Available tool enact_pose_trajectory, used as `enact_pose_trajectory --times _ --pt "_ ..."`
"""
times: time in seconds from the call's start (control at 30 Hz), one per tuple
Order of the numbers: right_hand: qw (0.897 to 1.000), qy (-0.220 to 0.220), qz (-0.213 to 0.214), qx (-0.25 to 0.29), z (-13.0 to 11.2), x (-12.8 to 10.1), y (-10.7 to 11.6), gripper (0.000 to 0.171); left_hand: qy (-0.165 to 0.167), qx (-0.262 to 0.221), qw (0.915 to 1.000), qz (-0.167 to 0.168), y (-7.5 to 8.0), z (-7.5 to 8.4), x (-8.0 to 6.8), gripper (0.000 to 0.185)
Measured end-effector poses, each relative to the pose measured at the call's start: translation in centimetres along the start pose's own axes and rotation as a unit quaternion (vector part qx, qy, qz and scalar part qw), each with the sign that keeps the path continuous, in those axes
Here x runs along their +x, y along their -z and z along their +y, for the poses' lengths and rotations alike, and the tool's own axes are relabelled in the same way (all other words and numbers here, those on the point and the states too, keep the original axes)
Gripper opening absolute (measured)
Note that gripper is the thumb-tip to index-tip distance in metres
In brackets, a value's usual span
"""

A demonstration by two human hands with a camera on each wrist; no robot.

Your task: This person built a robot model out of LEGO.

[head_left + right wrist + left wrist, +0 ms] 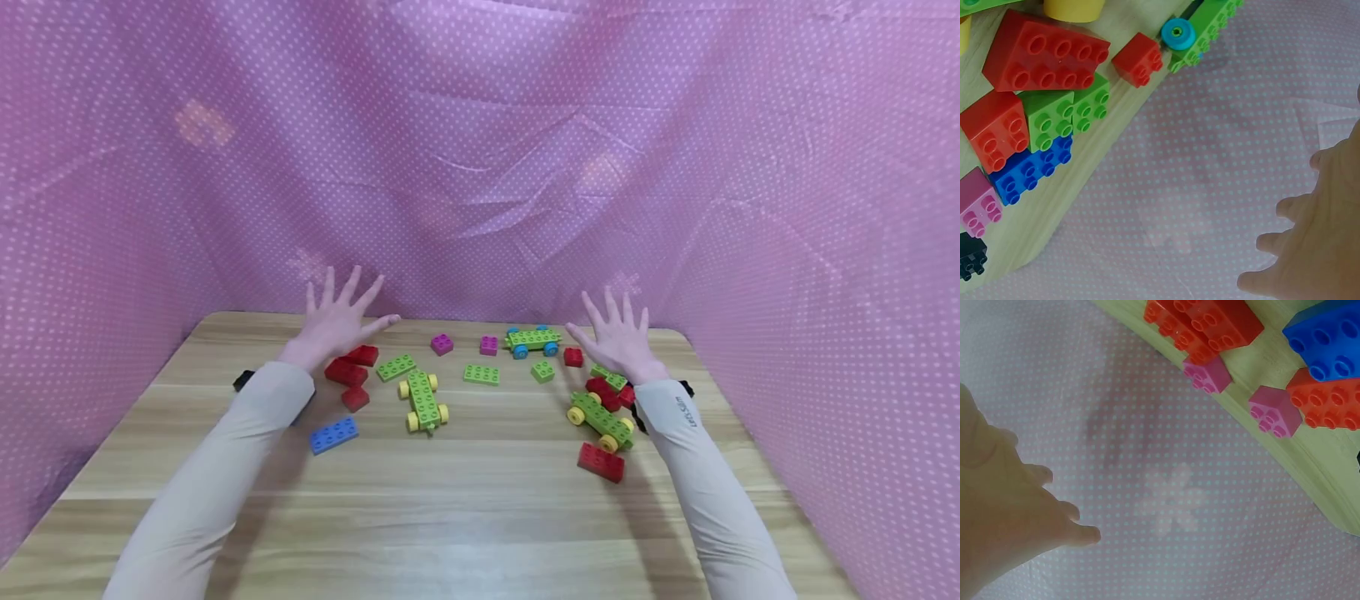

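Observation:
My left hand [332,325] is held up with fingers spread over the far left of the table, holding nothing; red bricks [347,372] lie just beside its wrist. Fingers also apart, my right hand [618,340] is raised over the far right and holds nothing. Near it are a small red brick [573,357] and a green car base with yellow wheels [600,419]. In the left wrist view, pink bricks [1275,411] and a blue brick [1325,340] lie away from the hand. The right wrist view has a large red brick [1047,53] and green bricks [1050,119] far from the fingers.
Between the arms lie another yellow-wheeled green base [423,400], a blue-wheeled one [532,339], magenta bricks [442,343] and green bricks [482,375]. A blue brick [334,436] and a red brick [601,462] lie nearer. Pink dotted cloth [480,208] encloses the wooden table [450,533].

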State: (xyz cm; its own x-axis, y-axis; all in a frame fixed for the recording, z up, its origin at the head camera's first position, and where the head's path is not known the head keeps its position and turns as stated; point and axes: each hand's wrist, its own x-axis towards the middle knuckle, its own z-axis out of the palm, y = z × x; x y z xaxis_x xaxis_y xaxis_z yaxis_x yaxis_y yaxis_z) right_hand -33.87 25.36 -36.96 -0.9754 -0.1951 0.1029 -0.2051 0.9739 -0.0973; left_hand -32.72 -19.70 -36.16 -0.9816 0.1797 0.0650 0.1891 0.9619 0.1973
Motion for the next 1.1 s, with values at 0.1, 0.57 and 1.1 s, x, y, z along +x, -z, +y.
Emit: enact_pose_trajectory --times 0.1,0.57,1.1 --pt "1.0 0.002 0.0 0.005 0.0 0.0 0.0 0.081 0.0 0.003 1.0 -0.005 0.2 0.1 -0.2 0.085" --pt "0.998 0.037 0.01 0.05 -0.1 -0.7 -0.8 0.078 -0.045 0.007 0.9989 -0.002 -0.8 0.7 -1.0 0.084" --pt "0.985 0.141 0.025 0.093 -3.4 -3.1 -3.4 0.067 -0.122 -0.009 0.9923 -0.017 -3.9 1.4 -3.4 0.09"
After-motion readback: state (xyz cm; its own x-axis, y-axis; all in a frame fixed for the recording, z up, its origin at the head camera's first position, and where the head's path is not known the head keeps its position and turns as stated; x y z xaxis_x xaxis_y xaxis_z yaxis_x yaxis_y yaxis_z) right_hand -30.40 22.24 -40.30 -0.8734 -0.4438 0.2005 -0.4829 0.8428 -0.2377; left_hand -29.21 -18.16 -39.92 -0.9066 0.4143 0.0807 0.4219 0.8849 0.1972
